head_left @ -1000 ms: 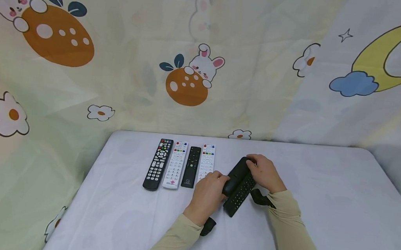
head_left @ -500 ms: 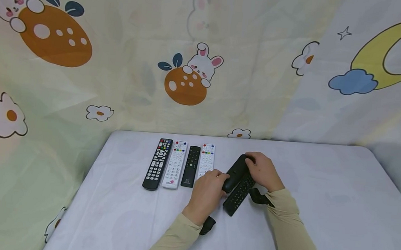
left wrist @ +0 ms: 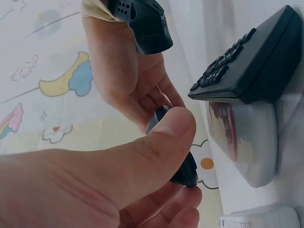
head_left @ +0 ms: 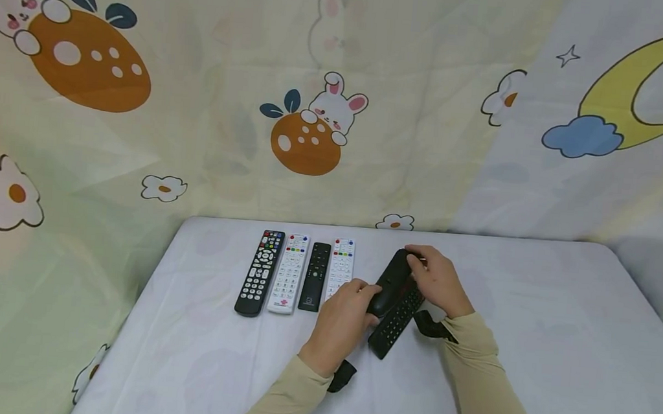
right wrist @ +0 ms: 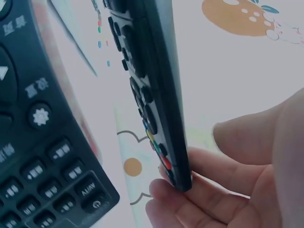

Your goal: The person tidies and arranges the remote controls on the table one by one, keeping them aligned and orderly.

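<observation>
My left hand [head_left: 341,321] pinches a black TV remote [head_left: 391,280] near its lower end, thumb on one side and fingers on the other. Its plain back faces up in the head view; the coloured keys show in the right wrist view. At the remote's far end is my right hand [head_left: 437,280]. Its fingers [right wrist: 209,173] touch that end, while its thumb [right wrist: 242,140] stands apart from it. Beneath is a second black remote [head_left: 395,322], lying slanted. In the left wrist view this second remote [left wrist: 251,57] rests on a translucent object [left wrist: 247,142] with something reddish inside.
Left of the hands, remotes lie in a row: a large black one [head_left: 259,273], a white one [head_left: 288,275], a slim black one [head_left: 315,277] and another white one [head_left: 341,263]. They lie on a white-covered table [head_left: 559,355]. A printed cloth [head_left: 421,110] hangs behind.
The held remote's far end and my right hand have shifted slightly away toward the table's back. My left hand keeps its pinch. The row of remotes has not moved.
</observation>
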`<act>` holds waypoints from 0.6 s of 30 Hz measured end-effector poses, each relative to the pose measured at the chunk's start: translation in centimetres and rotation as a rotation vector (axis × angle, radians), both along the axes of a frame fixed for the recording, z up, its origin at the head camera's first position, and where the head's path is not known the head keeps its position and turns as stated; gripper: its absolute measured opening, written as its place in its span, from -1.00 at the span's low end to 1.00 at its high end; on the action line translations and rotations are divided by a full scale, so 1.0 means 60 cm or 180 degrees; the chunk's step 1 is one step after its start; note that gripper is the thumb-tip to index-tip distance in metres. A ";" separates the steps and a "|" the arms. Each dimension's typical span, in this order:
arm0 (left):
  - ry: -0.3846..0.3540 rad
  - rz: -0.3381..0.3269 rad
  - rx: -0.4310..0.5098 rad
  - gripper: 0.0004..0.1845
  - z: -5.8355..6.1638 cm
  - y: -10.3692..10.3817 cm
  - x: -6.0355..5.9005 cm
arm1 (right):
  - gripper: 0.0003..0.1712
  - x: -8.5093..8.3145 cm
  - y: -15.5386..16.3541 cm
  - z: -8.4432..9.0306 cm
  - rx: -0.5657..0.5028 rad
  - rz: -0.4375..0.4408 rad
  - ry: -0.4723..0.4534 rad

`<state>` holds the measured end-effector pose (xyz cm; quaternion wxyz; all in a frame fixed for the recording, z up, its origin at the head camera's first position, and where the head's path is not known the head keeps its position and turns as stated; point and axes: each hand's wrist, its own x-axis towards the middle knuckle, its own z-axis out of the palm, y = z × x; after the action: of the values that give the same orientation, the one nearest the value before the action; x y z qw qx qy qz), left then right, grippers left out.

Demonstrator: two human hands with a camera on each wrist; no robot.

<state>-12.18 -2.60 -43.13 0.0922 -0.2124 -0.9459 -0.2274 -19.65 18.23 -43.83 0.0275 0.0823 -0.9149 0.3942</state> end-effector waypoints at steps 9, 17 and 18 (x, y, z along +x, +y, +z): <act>0.0033 -0.0125 0.0168 -0.43 0.004 0.001 0.003 | -0.49 0.004 0.010 0.009 -0.0278 -0.0069 -0.0100; -0.0216 -0.0282 0.0475 -0.42 0.009 0.004 0.005 | -0.47 -0.001 0.015 0.012 -0.0516 -0.0051 -0.0011; -0.0238 -0.0293 0.0499 -0.42 0.009 0.004 0.004 | -0.46 -0.002 0.015 0.012 -0.0553 -0.0051 -0.0002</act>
<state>-11.92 -2.33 -42.60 0.0626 -0.2391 -0.9172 -0.3126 -19.75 19.15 -43.10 0.0375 0.0722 -0.8779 0.4719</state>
